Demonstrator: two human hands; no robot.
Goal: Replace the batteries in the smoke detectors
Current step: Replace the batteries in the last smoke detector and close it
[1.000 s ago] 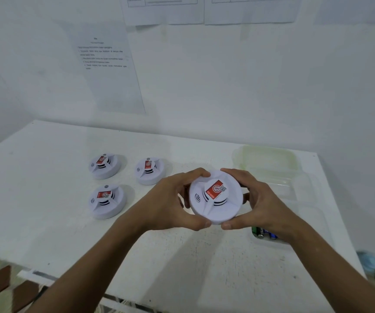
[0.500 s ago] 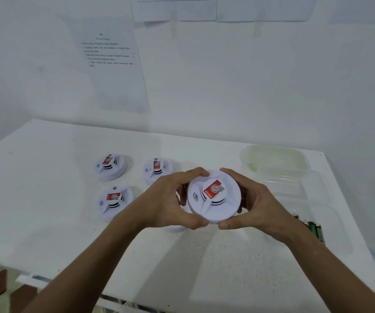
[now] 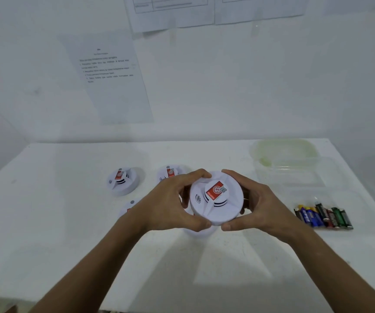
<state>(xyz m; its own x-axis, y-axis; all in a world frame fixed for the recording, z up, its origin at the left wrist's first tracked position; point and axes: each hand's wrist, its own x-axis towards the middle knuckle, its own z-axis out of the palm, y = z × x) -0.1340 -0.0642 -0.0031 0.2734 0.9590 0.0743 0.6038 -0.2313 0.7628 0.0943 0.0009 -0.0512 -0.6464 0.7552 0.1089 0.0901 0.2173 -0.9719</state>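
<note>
Above table (image 3: 69, 222) | white round smoke detector (image 3: 217, 199) (red label) | both hands gripping

Lit evenly and softly from overhead, with pale, hazy whites across the wall (image 3: 227, 86) and table (image 3: 46, 222). Cast faint grey arm shadows toward the near table edge. Bent by wide-angle distortion at the borders; printed sheet (image 3: 109, 75) text blurred past reading.

Bare test room: white table (image 3: 46, 222), printed instruction sheets (image 3: 112, 77) taped on wall.
</note>
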